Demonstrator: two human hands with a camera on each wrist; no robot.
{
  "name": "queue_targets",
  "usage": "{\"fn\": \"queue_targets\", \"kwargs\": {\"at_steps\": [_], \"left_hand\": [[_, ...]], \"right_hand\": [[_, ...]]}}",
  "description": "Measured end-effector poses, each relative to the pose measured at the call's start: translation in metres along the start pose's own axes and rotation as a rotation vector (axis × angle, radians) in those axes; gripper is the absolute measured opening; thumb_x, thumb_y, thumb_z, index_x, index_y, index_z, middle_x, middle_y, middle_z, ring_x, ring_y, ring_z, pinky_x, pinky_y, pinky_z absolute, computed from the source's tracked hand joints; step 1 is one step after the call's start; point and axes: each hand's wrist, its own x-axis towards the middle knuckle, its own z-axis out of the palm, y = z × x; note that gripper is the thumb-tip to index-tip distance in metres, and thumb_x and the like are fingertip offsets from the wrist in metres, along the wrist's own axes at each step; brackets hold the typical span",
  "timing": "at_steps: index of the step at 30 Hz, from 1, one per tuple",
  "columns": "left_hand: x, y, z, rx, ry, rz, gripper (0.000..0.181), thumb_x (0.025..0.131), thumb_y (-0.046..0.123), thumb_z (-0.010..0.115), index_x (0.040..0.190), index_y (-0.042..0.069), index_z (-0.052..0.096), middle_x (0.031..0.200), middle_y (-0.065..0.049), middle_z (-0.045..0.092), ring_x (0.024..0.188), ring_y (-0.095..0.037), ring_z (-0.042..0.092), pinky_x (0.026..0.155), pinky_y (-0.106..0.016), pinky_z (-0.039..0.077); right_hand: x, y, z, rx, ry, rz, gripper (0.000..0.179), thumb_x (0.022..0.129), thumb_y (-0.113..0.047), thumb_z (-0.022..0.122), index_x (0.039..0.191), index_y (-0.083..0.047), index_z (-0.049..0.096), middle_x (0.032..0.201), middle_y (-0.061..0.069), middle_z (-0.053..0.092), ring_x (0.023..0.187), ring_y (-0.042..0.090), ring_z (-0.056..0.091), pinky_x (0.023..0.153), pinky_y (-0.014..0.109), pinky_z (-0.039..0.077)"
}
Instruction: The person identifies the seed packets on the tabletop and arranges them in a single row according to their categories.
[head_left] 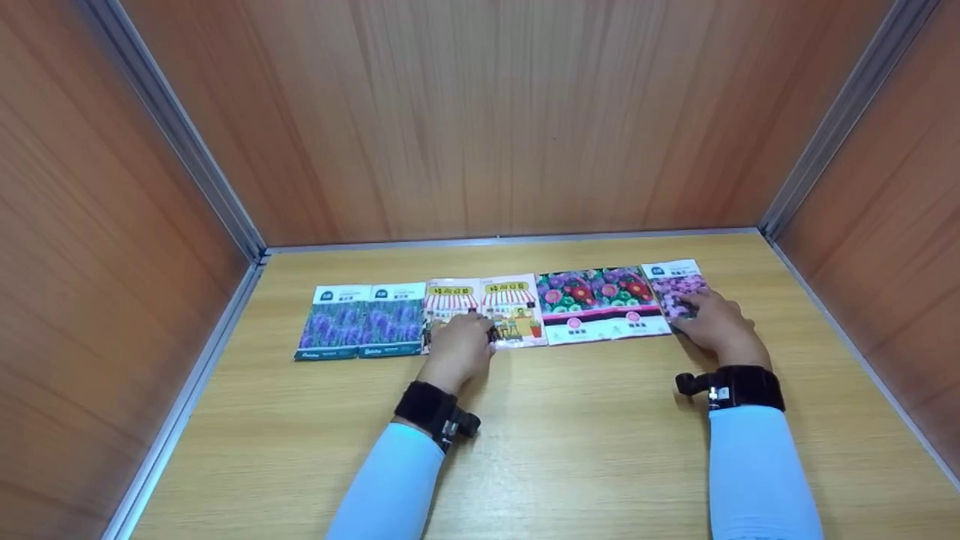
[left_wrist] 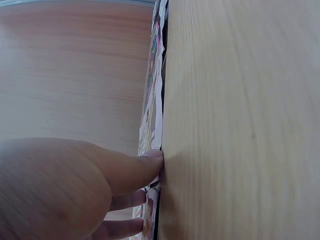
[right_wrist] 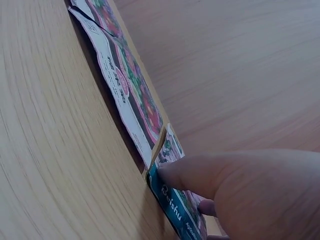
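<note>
Seed packets lie face up in a row. My left hand [head_left: 459,345] rests on the two shopfront packets [head_left: 517,311] at the middle, covering part of the left one; its thumb [left_wrist: 142,167] touches their near edge. At the row's right end, my right hand [head_left: 716,326] presses on a packet with pink-purple flowers [head_left: 667,285]. The right thumb [right_wrist: 180,172] lies on that packet's teal lower strip, while other fingertips are partly hidden. Between the hands are two packets with red and purple flowers [head_left: 570,296]. Two lavender packets [head_left: 330,322] form the left end.
The row lies on a light wooden table [head_left: 570,450]. A wood-grain back panel [head_left: 495,120] stands behind it, with side panels left [head_left: 112,247] and right [head_left: 885,225]. Grey metal strips run along the panel edges.
</note>
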Motion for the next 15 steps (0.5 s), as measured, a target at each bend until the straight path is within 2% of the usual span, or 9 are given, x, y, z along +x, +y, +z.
{"fn": "queue_targets", "kwargs": {"at_steps": [5,15], "left_hand": [[0.0016,0.0009,-0.0007,-0.001,0.001,0.005,0.046,0.109,0.031,0.078,0.153,0.020,0.072,0.159,-0.008,0.070,0.149,-0.035,0.064,0.127,-0.075,0.041],[-0.0015,-0.0004,0.0006,0.013,0.009,0.022,0.044,0.110,0.032,0.076,0.152,0.018,0.073,0.157,-0.008,0.071,0.147,-0.035,0.064,0.127,-0.076,0.041]], "right_hand": [[-0.0016,-0.0003,-0.0023,-0.009,-0.017,0.010,0.079,0.115,-0.048,0.060,0.178,-0.009,0.032,0.184,0.038,0.011,0.164,0.068,0.016,0.126,0.092,0.016],[-0.0005,-0.0004,-0.0002,-0.011,-0.011,0.005,0.079,0.115,-0.047,0.061,0.178,-0.008,0.033,0.184,0.039,0.008,0.165,0.069,0.012,0.126,0.093,0.013]]}}
